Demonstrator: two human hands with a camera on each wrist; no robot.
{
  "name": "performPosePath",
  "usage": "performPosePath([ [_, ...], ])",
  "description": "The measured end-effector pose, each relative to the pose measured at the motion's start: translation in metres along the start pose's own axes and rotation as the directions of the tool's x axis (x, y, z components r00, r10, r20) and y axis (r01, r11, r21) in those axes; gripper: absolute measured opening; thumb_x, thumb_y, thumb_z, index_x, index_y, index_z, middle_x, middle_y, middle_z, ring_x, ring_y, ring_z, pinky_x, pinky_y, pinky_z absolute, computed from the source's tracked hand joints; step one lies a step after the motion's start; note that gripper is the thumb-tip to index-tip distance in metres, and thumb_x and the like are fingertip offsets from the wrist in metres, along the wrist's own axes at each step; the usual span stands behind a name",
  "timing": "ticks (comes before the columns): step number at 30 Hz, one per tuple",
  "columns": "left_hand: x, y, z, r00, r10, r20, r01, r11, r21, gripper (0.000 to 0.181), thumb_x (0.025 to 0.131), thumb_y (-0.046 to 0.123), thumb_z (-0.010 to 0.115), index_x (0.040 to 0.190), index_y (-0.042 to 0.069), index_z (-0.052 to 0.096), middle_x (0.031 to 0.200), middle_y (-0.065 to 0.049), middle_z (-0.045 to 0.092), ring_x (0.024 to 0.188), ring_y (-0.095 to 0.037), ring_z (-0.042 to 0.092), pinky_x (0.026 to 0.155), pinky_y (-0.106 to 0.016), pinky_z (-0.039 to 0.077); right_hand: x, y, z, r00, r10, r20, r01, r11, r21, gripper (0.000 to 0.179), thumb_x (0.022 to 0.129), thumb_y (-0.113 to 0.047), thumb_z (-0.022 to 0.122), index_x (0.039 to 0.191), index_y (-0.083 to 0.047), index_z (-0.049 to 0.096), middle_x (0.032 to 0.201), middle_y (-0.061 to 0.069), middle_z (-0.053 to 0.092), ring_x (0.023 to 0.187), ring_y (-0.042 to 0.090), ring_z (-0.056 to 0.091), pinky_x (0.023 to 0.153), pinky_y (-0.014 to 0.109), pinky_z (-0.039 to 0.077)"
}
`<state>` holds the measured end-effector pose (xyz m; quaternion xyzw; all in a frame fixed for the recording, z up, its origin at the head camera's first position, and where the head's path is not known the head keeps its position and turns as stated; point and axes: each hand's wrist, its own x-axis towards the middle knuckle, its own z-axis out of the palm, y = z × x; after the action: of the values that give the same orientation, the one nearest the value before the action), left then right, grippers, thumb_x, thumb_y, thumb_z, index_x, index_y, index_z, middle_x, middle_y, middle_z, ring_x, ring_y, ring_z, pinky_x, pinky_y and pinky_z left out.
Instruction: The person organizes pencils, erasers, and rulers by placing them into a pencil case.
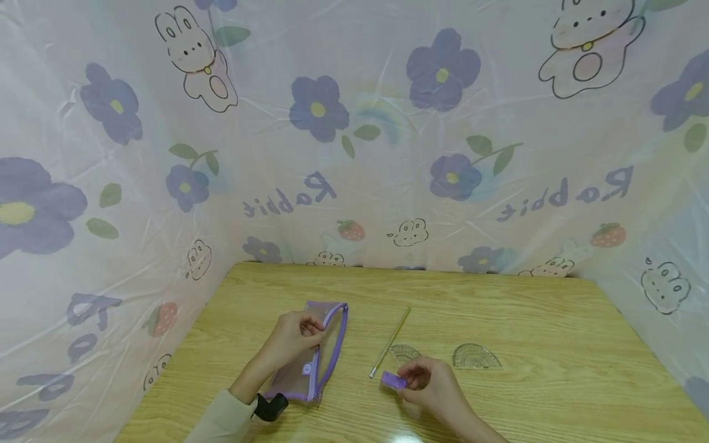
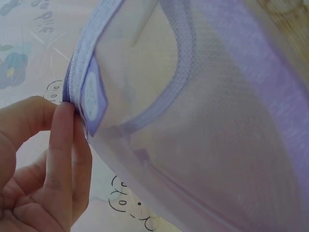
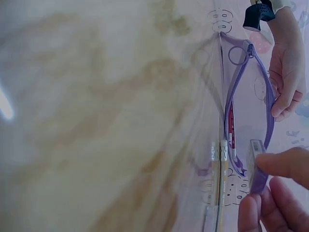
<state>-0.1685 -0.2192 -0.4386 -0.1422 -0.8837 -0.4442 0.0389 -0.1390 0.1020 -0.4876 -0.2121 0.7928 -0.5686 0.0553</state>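
A see-through mesh pencil case point(image 1: 290, 376) with purple trim lies on the table's left side, its zipped mouth spread apart. My left hand point(image 1: 296, 338) pinches one zipped edge of it between thumb and fingers; the left wrist view shows that grip beside a purple tag point(image 2: 94, 99). Between the thumb and fingers of my right hand point(image 1: 434, 387) is a small purple rectangular block point(image 1: 393, 380), held above the table to the right of the case. Inside the case, a red slim stick point(image 3: 231, 128) shows in the right wrist view.
A yellowish pencil point(image 1: 391, 340) lies between case and right hand. One clear protractor point(image 1: 405, 352) is partly behind the right hand; another protractor point(image 1: 475, 357) lies further right. Printed cloth point(image 1: 376, 147) walls the wooden table point(image 1: 532, 320) at the back and sides.
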Motion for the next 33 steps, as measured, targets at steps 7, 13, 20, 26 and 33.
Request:
performPosePath([
  [7,0.001,-0.001,0.000,1.000,0.002,-0.003,-0.002,1.000,0.006,0.004,0.086,0.001,0.073,0.089,0.001,0.071,0.076,-0.001,0.068,0.064,-0.017,0.067,0.059,-0.023,0.055,0.003,-0.003,0.002,1.000,-0.001,-0.013,0.001,0.998,0.056,0.024,0.073,0.007,0.084,0.093,0.004,0.071,0.085,0.008,0.070,0.068,0.009,0.061,0.062,0.023,0.055],
  [13,-0.001,-0.001,-0.001,1.000,-0.019,0.002,0.019,1.000,-0.011,0.004,0.086,0.000,0.072,0.090,0.001,0.071,0.076,-0.001,0.068,0.064,-0.019,0.067,0.060,-0.024,0.055,0.008,-0.004,0.004,0.999,-0.003,-0.034,0.006,0.996,0.085,0.026,0.072,0.009,0.083,0.094,0.006,0.071,0.087,0.011,0.070,0.069,0.010,0.062,0.063,0.023,0.056],
  [20,-0.001,0.001,-0.002,1.000,-0.025,0.007,0.025,0.999,-0.024,0.005,0.087,0.000,0.071,0.091,-0.001,0.071,0.078,-0.002,0.068,0.065,-0.019,0.067,0.060,-0.024,0.055,0.013,-0.007,0.005,0.999,-0.004,-0.049,0.008,0.995,0.101,0.026,0.071,0.009,0.083,0.093,0.006,0.071,0.088,0.013,0.071,0.069,0.010,0.062,0.063,0.022,0.055],
  [26,-0.002,0.000,-0.003,1.000,-0.028,0.012,0.028,0.999,-0.037,0.005,0.087,0.000,0.071,0.092,0.000,0.071,0.079,-0.003,0.068,0.066,-0.018,0.067,0.061,-0.023,0.055,0.014,-0.008,0.005,0.998,0.021,-0.051,-0.015,0.993,0.113,0.025,0.071,0.009,0.083,0.093,0.006,0.071,0.088,0.012,0.070,0.069,0.010,0.062,0.063,0.022,0.055],
  [33,-0.002,-0.001,-0.003,1.000,-0.025,0.010,0.025,0.999,-0.025,0.006,0.087,0.000,0.071,0.092,0.001,0.072,0.080,-0.002,0.068,0.068,-0.015,0.066,0.063,-0.023,0.055,0.016,-0.010,0.005,0.998,0.045,-0.049,-0.038,0.991,0.132,0.027,0.071,0.009,0.083,0.095,0.006,0.071,0.092,0.013,0.070,0.072,0.013,0.063,0.065,0.022,0.056],
])
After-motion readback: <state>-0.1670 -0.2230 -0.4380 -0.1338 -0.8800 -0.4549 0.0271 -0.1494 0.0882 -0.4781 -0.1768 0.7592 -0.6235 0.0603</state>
